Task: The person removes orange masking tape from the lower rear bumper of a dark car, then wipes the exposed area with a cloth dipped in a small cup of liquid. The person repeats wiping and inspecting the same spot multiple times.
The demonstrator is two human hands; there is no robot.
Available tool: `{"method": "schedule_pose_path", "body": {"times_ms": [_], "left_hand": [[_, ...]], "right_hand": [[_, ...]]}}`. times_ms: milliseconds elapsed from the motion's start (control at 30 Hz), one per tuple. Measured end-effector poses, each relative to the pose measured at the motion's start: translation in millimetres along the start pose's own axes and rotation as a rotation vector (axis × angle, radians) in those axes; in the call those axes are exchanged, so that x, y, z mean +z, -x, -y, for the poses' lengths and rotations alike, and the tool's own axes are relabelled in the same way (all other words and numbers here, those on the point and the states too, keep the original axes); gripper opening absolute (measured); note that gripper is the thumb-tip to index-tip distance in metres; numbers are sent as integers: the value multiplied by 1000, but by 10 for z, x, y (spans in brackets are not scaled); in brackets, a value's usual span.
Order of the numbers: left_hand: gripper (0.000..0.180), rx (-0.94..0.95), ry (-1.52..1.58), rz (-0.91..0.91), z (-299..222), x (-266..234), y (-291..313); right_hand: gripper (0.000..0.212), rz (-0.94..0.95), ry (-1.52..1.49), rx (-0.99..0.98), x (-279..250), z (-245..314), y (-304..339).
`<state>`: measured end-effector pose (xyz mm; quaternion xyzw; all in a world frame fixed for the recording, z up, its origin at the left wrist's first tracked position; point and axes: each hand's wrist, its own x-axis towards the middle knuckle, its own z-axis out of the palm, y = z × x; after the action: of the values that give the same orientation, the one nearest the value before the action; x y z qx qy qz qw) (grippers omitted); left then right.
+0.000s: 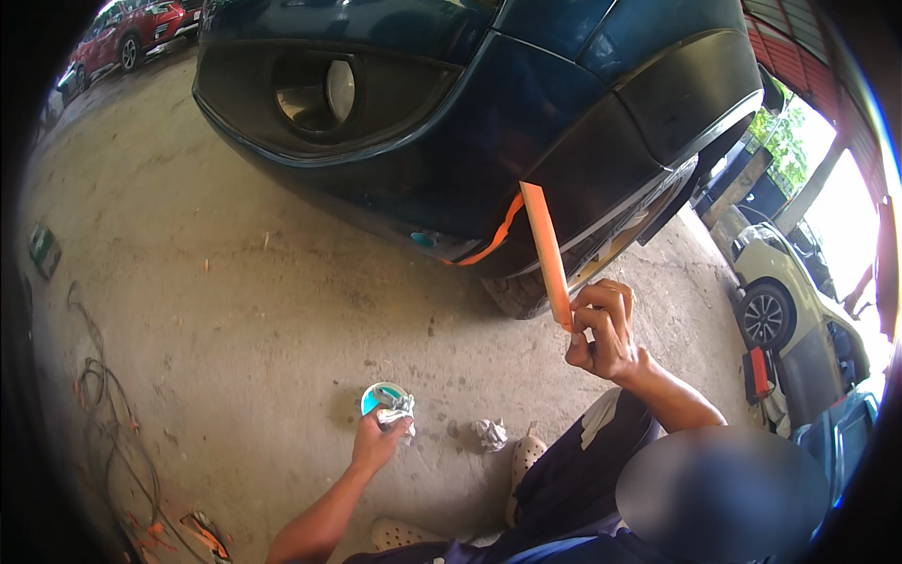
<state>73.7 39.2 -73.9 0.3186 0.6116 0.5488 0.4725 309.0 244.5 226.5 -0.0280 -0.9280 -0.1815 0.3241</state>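
Pinched in the fingers of my right hand [606,324] is the lower end of an orange tape strip [545,249]. It rises in front of the dark blue car bumper [451,202]. Its upper end meets a narrow orange tape line [498,240] stuck along the bumper's lower corner. Low over the floor, my left hand [378,442] is closed on crumpled white paper [399,411]. The paper overlaps a small round tub [369,399] with turquoise inside; whether the hand also holds the tub, I cannot tell. A small turquoise patch [423,240] shows on the bumper's underside.
A crumpled paper ball [490,434] lies on the concrete floor [235,329] near my shoe [526,461]. Dark cables [99,385] run along the left. A green box [44,251] stands at far left. To the right are a pale car [799,291] and a red-and-black box [759,374].
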Motion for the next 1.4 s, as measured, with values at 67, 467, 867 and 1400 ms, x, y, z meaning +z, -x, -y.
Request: {"method": "schedule_pose_path", "body": {"times_ms": [67, 467, 867, 1400], "left_hand": [[30, -3, 12, -1, 21, 4, -7], [31, -22, -38, -15, 56, -8, -4], [30, -6, -19, -26, -14, 4, 41], [30, -29, -117, -35, -56, -22, 76]], "right_hand": [[37, 7, -30, -24, 5, -15, 22], [25, 13, -204, -69, 35, 24, 179], [14, 29, -351, -41, 33, 219, 489], [3, 20, -480, 141, -93, 756, 762]]}}
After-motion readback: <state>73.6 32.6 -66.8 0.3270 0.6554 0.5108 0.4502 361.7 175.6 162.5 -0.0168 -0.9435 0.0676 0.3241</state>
